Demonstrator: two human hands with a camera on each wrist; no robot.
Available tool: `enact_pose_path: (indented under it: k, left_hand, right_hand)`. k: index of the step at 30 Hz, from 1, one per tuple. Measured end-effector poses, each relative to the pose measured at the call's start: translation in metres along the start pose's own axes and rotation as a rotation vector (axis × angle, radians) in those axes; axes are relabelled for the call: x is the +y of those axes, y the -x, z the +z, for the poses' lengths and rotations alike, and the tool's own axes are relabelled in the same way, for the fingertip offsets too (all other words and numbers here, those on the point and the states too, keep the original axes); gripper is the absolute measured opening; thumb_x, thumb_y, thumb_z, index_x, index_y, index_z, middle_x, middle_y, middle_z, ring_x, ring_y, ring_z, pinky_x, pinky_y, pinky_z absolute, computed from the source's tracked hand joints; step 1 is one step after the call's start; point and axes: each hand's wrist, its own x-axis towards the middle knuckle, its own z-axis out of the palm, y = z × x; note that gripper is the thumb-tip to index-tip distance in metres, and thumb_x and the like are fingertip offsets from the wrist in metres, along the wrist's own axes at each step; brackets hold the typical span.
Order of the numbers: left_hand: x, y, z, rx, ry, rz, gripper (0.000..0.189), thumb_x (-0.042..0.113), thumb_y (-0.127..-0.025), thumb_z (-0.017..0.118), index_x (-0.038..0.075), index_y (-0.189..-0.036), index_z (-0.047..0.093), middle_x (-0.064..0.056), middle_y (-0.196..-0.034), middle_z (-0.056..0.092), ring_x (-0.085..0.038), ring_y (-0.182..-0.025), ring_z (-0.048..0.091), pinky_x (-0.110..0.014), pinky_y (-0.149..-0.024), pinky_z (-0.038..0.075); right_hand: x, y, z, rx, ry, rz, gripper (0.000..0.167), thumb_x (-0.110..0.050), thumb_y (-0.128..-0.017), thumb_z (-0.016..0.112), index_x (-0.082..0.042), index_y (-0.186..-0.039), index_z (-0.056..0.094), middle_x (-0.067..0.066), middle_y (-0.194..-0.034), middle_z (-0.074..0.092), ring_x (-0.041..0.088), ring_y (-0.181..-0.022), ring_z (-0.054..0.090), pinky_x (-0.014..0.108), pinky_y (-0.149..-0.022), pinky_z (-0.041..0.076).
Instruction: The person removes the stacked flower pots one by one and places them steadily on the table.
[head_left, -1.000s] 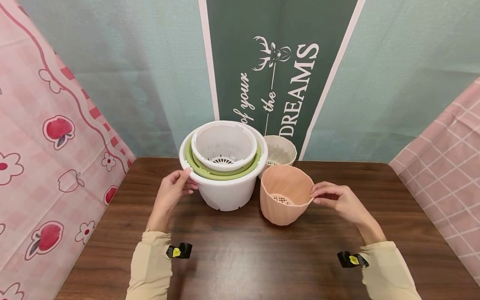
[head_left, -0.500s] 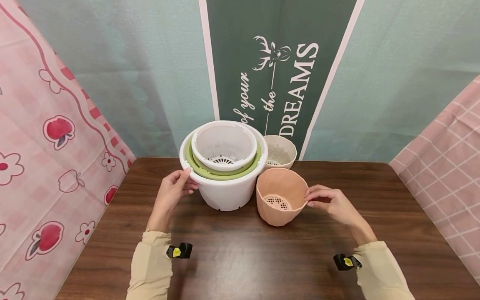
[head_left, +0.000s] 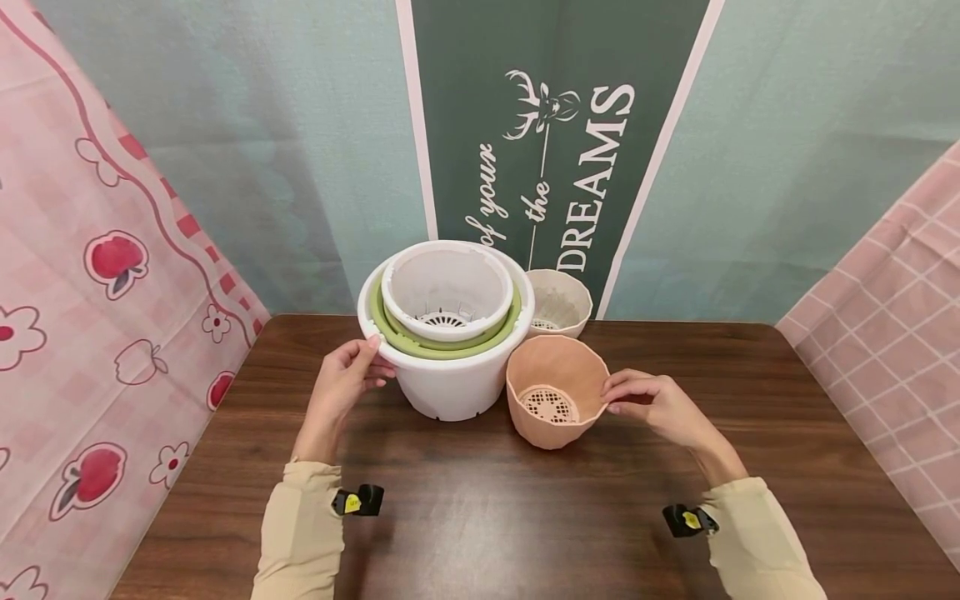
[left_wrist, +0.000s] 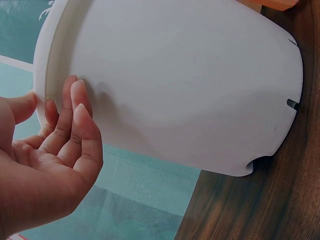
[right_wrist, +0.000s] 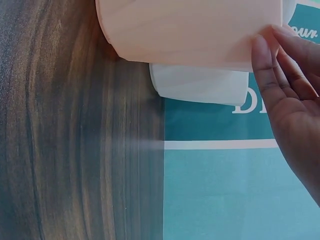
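My left hand (head_left: 347, 379) pinches the rim of a large white flowerpot (head_left: 450, 390) at its left side, thumb on top and fingers beneath. Nested inside that pot are a green pot (head_left: 480, 345) and a smaller white pot (head_left: 450, 287) with a slotted bottom. On the right, my right hand (head_left: 656, 408) pinches the rim of a peach-coloured flowerpot (head_left: 525, 429) between thumb and fingers. This pot has a perforated base and stands close beside the large white one. In the right wrist view the peach pot's wall (right_wrist: 200, 30) fills the top.
A cream flowerpot (head_left: 562, 304) stands behind the peach pot, which partly hides it. The brown wooden table (head_left: 480, 525) ends at a hanging green-and-teal cloth (head_left: 337, 167). Pink patterned cloths (head_left: 67, 292) hang at both sides.
My right hand has moved left with the peach pot, which has shifted toward the large white pot and tipped so more of its base shows. The left hand stays on its rim.
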Motion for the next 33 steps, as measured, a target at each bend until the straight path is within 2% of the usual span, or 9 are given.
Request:
enact_pose_path:
  k: [13,21,25,29,33]
  left_hand:
    - [0.0,0.0,0.0,0.003,-0.002,-0.003,0.033,0.029,-0.095,0.05,-0.004,-0.095,0.051,-0.001,-0.071,0.062,-0.009,-0.066,0.061,-0.022,-0.061,0.05]
    - [0.0,0.0,0.0,0.0,-0.004,0.007,0.032,0.029,-0.095,0.05,-0.004,-0.095,0.052,-0.001,-0.072,0.062,-0.009,-0.067,0.061,-0.022,-0.061,0.05]
    - [0.0,-0.001,0.0,0.0,0.001,0.009,0.031,0.027,-0.095,0.049,-0.004,-0.095,0.052,-0.001,-0.07,0.062,-0.009,-0.066,0.061,-0.021,-0.06,0.05]
    - [-0.001,-0.001,0.001,0.002,0.007,0.005,0.029,0.026,-0.096,0.048,-0.003,-0.094,0.051,0.0,-0.069,0.062,-0.01,-0.066,0.061,-0.021,-0.06,0.05]
    - [0.0,-0.001,0.0,0.003,0.004,0.002,0.03,0.026,-0.095,0.049,-0.003,-0.094,0.051,-0.001,-0.07,0.062,-0.01,-0.066,0.061,-0.021,-0.06,0.05]
  right_hand:
    - [0.0,-0.002,-0.002,-0.031,0.011,0.023,0.014,0.015,-0.075,0.065,0.008,-0.086,0.067,0.017,-0.093,0.061,0.009,-0.089,0.057,0.018,-0.07,0.049]
    - [-0.006,-0.003,-0.007,-0.085,0.054,0.101,0.018,0.005,-0.078,0.067,-0.003,-0.093,0.07,0.014,-0.099,0.063,0.008,-0.094,0.056,0.02,-0.073,0.05]
    - [-0.009,-0.005,-0.009,-0.098,0.064,0.135,0.019,0.002,-0.078,0.068,-0.005,-0.095,0.07,0.012,-0.103,0.063,0.006,-0.097,0.056,0.02,-0.077,0.049]
    - [-0.012,-0.008,-0.011,-0.101,0.05,0.127,0.018,0.003,-0.078,0.068,-0.003,-0.095,0.069,0.015,-0.102,0.063,0.007,-0.095,0.057,0.02,-0.075,0.05]
    - [-0.017,-0.011,-0.013,-0.108,0.009,0.126,0.019,0.008,-0.078,0.065,0.001,-0.096,0.067,0.021,-0.099,0.062,0.01,-0.087,0.06,0.024,-0.069,0.052]
